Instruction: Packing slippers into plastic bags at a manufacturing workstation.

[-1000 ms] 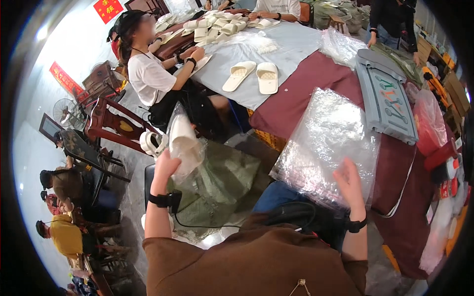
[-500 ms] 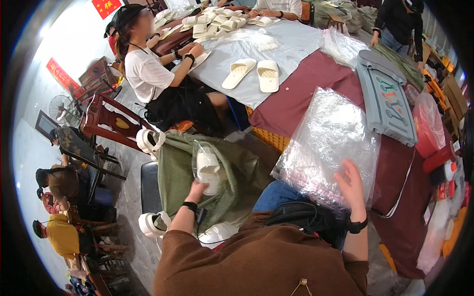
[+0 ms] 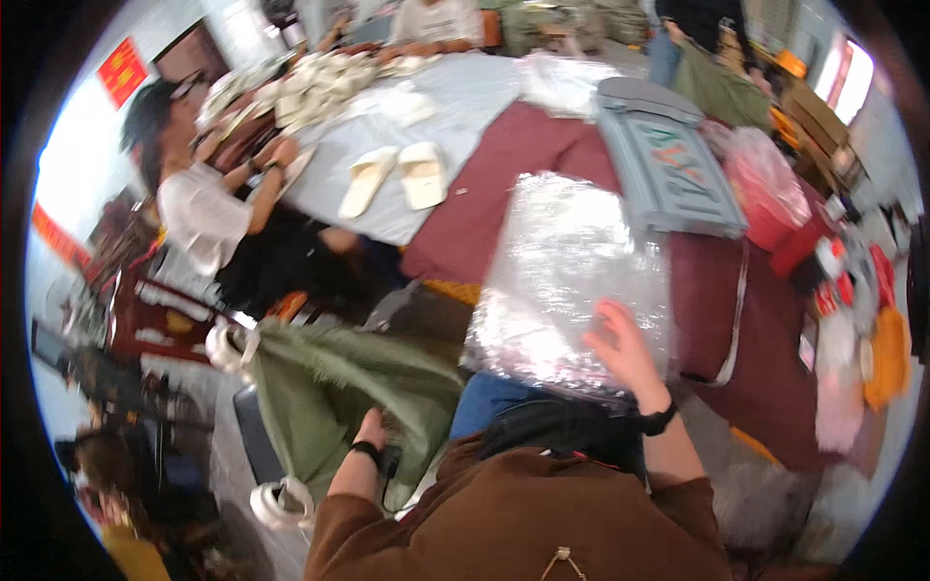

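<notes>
Left hand has moved to the green sack's mouth, its fingers' state untellable; right hand hovers over clear bags, fingers spread; two slippers lie unbagged.

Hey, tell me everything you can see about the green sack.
The green sack looks like thin woven plastic, creased, with a rim that seems frayed. It sits slack to the left of the person's jeans, mouth gaping. The left hand is at the opening, fingers mostly hidden. A white looped piece meets its upper left corner. Its contents don't show.
</notes>
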`<state>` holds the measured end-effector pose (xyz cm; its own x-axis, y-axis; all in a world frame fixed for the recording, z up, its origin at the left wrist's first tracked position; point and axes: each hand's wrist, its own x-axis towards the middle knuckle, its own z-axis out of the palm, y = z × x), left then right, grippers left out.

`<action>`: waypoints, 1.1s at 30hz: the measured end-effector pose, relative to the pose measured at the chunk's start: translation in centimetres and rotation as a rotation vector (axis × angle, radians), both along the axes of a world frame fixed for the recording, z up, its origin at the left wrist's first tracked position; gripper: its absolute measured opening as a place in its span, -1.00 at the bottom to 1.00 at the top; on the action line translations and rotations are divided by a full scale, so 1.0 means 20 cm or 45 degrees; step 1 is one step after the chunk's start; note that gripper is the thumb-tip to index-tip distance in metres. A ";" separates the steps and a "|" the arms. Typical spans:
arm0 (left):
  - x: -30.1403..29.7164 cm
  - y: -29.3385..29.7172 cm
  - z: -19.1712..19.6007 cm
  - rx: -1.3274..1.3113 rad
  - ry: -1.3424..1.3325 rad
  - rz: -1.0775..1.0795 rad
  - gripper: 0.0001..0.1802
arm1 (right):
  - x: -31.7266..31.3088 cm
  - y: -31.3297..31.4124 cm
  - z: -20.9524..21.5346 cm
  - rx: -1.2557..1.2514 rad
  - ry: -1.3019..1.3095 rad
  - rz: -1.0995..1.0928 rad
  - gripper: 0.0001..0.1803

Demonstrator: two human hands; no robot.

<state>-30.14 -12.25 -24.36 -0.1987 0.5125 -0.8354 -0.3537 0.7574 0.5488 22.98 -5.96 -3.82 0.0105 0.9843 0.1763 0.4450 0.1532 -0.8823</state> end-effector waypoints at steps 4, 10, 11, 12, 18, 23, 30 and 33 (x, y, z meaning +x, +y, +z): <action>-0.08 0.02 0.06 0.642 0.295 -0.465 -0.51 | -0.09 0.02 0.06 0.173 -0.195 0.101 -0.45; 0.29 0.43 0.89 0.140 2.030 -1.242 -0.64 | 0.08 -0.05 0.18 0.221 0.129 0.020 -0.54; 0.40 0.45 1.04 0.579 2.026 -1.106 -0.67 | 0.11 -0.05 0.21 0.273 0.170 -0.036 -0.56; 0.51 0.49 1.16 1.011 1.979 -0.953 -0.70 | 0.17 -0.05 0.21 0.274 0.167 -0.049 -0.56; 1.12 0.74 1.38 1.727 1.494 -1.249 -0.31 | 0.51 0.18 0.24 -0.082 0.817 -0.323 -0.62; 1.58 0.61 1.37 2.217 1.278 -1.961 0.17 | 0.65 0.46 0.23 0.040 0.599 -0.428 -0.65; 1.74 0.49 1.19 2.020 1.724 -2.296 0.16 | 0.71 0.66 0.21 0.014 0.144 -0.536 -0.56; 1.72 0.55 1.12 2.091 1.702 -2.161 0.05 | 0.67 0.54 0.18 -0.322 0.149 -0.497 -0.41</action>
<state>4.31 -1.31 -2.04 0.8996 0.4110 0.1473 0.4177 -0.9084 -0.0165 36.40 4.91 -0.14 0.3932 0.9148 -0.0926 0.3218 -0.2312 -0.9182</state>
